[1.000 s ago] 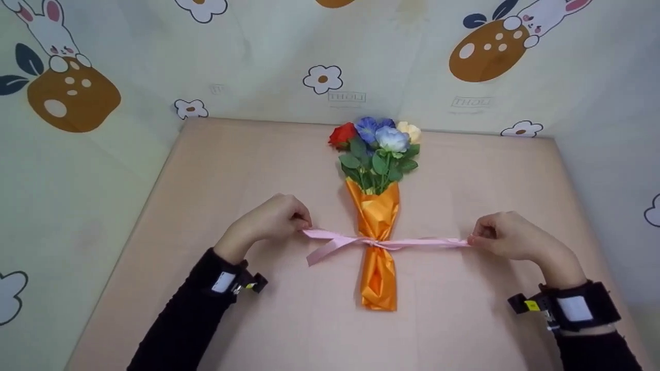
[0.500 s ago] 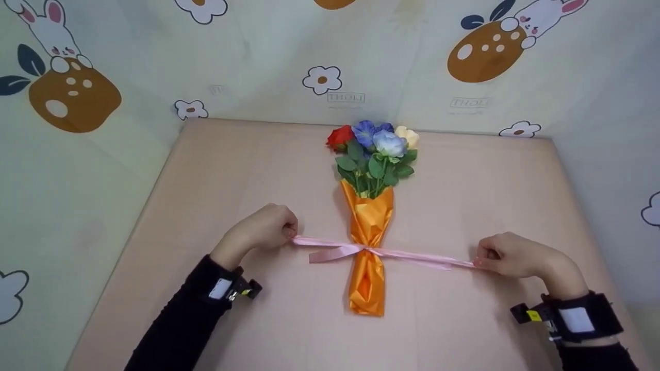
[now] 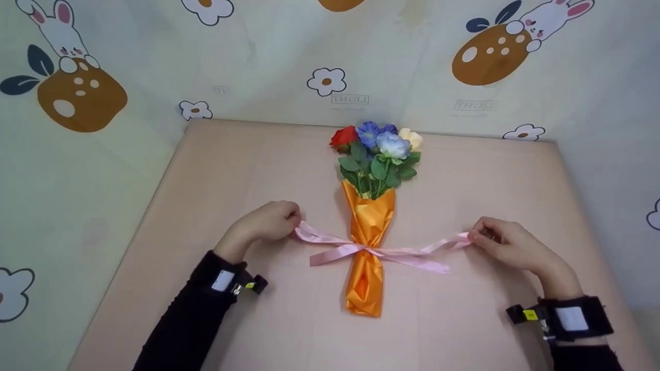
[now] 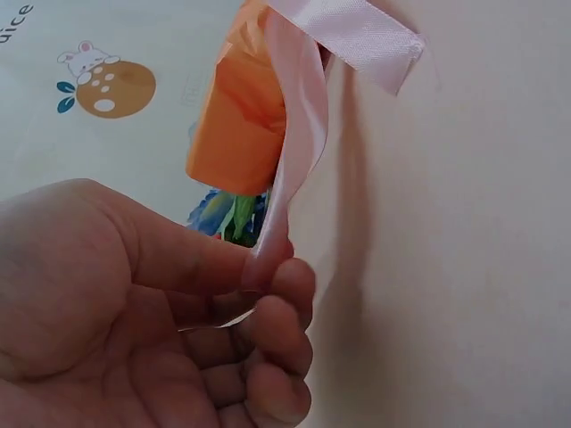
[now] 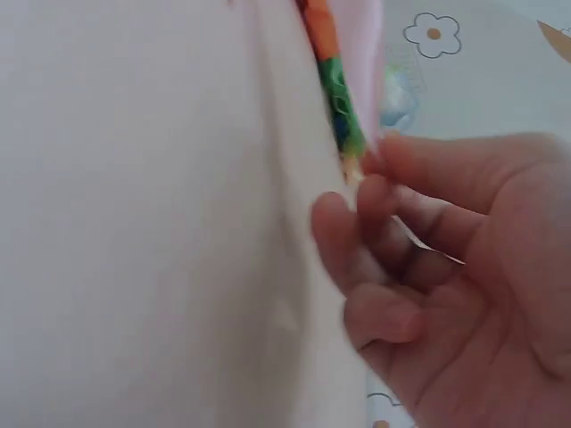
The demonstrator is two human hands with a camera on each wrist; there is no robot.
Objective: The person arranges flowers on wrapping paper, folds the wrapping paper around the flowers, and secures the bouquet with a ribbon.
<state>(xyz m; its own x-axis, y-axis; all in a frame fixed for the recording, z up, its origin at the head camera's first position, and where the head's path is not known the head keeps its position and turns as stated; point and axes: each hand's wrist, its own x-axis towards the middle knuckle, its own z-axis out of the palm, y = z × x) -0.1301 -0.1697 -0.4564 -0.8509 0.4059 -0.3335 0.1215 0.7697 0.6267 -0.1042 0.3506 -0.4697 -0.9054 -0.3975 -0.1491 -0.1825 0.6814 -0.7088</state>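
Note:
A bouquet of red, blue and cream flowers (image 3: pixel 379 144) with green leaves lies in orange wrapping (image 3: pixel 371 219). Round the narrow waist of the wrapping runs a pink ribbon (image 3: pixel 337 251), crossed at the front. My left hand (image 3: pixel 267 222) pinches one stretch of it between thumb and finger, left of the bouquet; the left wrist view shows the ribbon (image 4: pixel 299 134) rising from that pinch. On the other side, my right hand (image 3: pixel 515 245) pinches another stretch, which sags slightly. Two loose tails lie beside the waist, one to each side.
The bouquet rests on a pale pink tabletop (image 3: pixel 247 170), its blooms near the back edge. Behind and at the sides hangs a pale cloth (image 3: pixel 268 46) printed with rabbits and flowers. Each wrist wears a black camera strap (image 3: pixel 577 317).
The ribbon was drawn tight to both sides; now it hangs slacker. My right hand dipped, then rose again. A tail on the right has come apart from the held stretch.

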